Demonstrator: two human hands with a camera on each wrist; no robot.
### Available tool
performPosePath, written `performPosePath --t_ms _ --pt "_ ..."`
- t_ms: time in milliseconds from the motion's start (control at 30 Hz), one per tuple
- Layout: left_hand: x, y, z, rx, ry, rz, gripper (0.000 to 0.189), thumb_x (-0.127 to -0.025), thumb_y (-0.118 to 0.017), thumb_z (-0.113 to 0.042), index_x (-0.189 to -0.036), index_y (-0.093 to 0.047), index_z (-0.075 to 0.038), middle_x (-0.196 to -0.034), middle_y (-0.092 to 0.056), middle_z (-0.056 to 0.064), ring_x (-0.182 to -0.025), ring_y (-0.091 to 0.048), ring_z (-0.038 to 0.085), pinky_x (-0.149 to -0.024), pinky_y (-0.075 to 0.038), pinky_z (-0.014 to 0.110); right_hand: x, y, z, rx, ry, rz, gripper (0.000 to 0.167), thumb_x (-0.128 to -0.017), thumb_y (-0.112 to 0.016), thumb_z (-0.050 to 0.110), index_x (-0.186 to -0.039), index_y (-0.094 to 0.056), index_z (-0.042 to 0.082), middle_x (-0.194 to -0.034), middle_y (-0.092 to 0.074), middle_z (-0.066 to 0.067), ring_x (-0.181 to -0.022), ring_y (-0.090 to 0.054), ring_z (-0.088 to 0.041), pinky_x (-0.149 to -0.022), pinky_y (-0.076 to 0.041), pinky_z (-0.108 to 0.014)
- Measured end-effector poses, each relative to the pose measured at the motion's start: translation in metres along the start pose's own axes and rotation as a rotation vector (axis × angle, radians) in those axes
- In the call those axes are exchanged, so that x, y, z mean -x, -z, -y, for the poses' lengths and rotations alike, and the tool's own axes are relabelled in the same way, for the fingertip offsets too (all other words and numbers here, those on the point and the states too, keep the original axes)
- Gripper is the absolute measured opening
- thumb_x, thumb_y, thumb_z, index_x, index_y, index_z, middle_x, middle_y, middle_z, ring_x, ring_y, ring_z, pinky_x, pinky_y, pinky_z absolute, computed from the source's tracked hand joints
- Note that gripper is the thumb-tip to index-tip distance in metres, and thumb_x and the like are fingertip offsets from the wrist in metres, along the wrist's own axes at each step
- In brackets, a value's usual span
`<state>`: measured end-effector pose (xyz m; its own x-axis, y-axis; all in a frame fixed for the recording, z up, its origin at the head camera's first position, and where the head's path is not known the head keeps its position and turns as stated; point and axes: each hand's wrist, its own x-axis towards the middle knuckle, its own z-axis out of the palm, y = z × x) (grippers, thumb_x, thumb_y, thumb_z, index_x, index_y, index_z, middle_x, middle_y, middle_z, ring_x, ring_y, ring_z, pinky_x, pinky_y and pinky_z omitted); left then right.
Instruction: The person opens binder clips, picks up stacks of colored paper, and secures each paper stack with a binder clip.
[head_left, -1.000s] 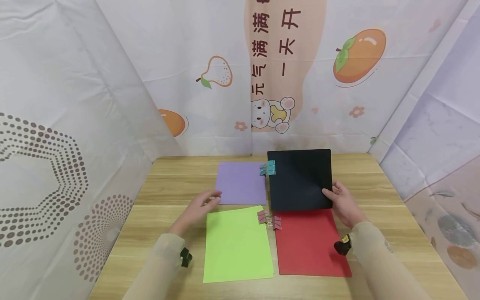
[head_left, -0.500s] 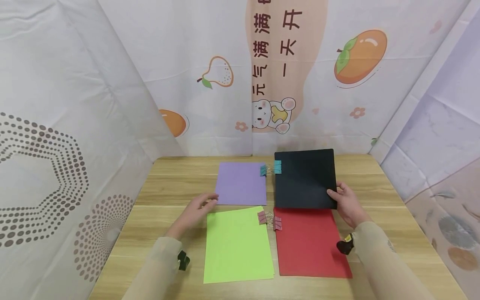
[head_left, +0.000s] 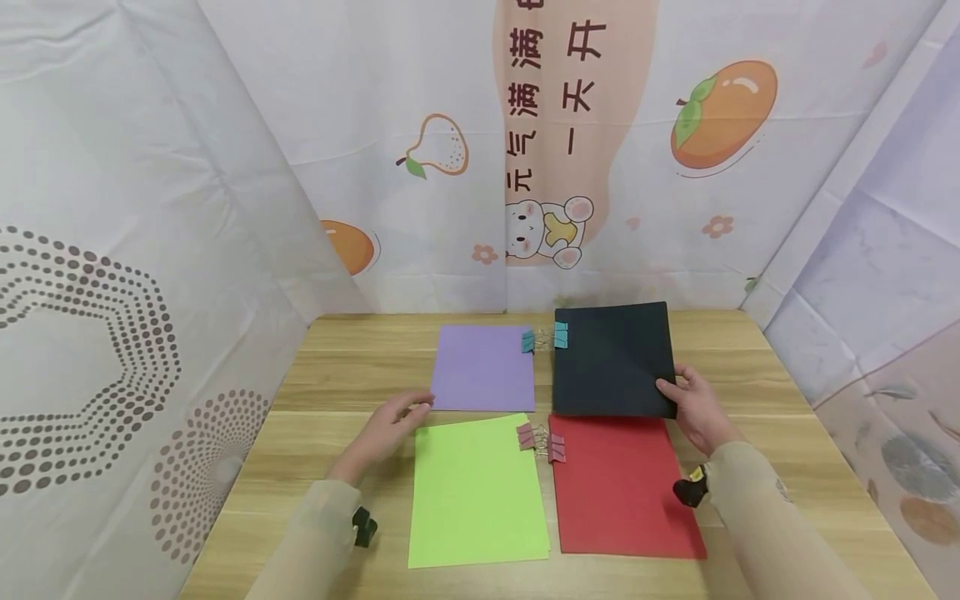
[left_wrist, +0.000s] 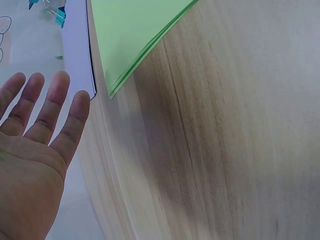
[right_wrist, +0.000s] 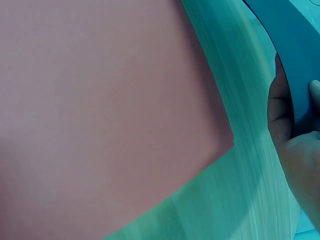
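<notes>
My right hand (head_left: 697, 408) pinches the right edge of a stack of black paper (head_left: 611, 358), thumb on top and fingers beneath. A teal binder clip (head_left: 561, 335) grips that stack's upper left edge. Left of it lies purple paper (head_left: 483, 367) with another teal binder clip (head_left: 528, 341) on its right edge. My left hand (head_left: 386, 429) is by the purple paper's lower left corner; the left wrist view shows its palm and fingers (left_wrist: 55, 95) extended and holding nothing. Whether a fingertip touches the purple paper I cannot tell.
In front lie lime-green paper (head_left: 477, 492) and red paper (head_left: 622, 487), each with a pink binder clip, the green one's (head_left: 525, 436) beside the red one's (head_left: 557, 448). The wooden table (head_left: 337, 358) ends at printed curtains (head_left: 420, 275) behind and at both sides.
The black stack has shifted right in my right hand, so its teal clip now stands apart from the purple paper's clip. My left hand has drawn slightly back to the left.
</notes>
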<state>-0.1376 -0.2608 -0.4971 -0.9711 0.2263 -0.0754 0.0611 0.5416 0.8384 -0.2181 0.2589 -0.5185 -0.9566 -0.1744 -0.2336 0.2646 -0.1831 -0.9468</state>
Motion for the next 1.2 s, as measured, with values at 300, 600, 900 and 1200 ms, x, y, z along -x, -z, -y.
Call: performPosePath --t_ms 300,600,900,1200 --pt "0.003 -0.001 0.005 0.057 0.015 -0.019 0.046 -0.109 -0.049 -0.033 -0.145 -0.054 -0.003 -0.146 -0.056 0.016 -0.138 -0.047 0.040 -0.115 -0.034 0.062 -0.004 0.001 -0.001 -0.018 -0.012 0.007 0.021 -0.107 -0.053 0.010 -0.123 -0.040 0.009 -0.104 -0.068 0.006 -0.092 -0.071 -0.007 -0.082 -0.057 -0.023" --pt "0.005 0.001 0.011 0.028 -0.001 -0.024 0.049 -0.109 -0.048 -0.039 -0.143 -0.056 -0.005 -0.144 -0.058 0.014 -0.137 -0.049 0.037 -0.115 -0.035 0.060 -0.005 0.005 -0.002 -0.008 -0.037 0.033 0.026 -0.108 -0.051 0.014 -0.129 -0.037 0.005 -0.109 -0.067 0.006 -0.096 -0.069 -0.008 -0.084 -0.056 -0.024" --pt "0.006 0.002 0.013 0.050 0.026 -0.024 0.049 -0.110 -0.047 -0.037 -0.144 -0.055 -0.004 -0.145 -0.056 0.016 -0.130 -0.056 0.036 -0.113 -0.039 0.059 -0.011 0.009 -0.003 0.092 -0.086 0.030 0.072 -0.110 -0.048 0.024 -0.162 -0.003 0.001 -0.145 -0.048 -0.019 -0.105 -0.066 -0.002 -0.093 -0.054 -0.022" --pt "0.007 0.002 0.013 0.051 0.045 -0.032 0.050 -0.109 -0.047 -0.041 -0.144 -0.056 -0.007 -0.144 -0.057 0.014 -0.124 -0.061 0.033 -0.111 -0.042 0.058 -0.009 0.016 0.003 0.070 -0.069 -0.006 0.085 -0.107 -0.055 0.023 -0.163 0.006 0.004 -0.136 -0.050 -0.013 -0.093 -0.069 -0.011 -0.080 -0.058 -0.028"
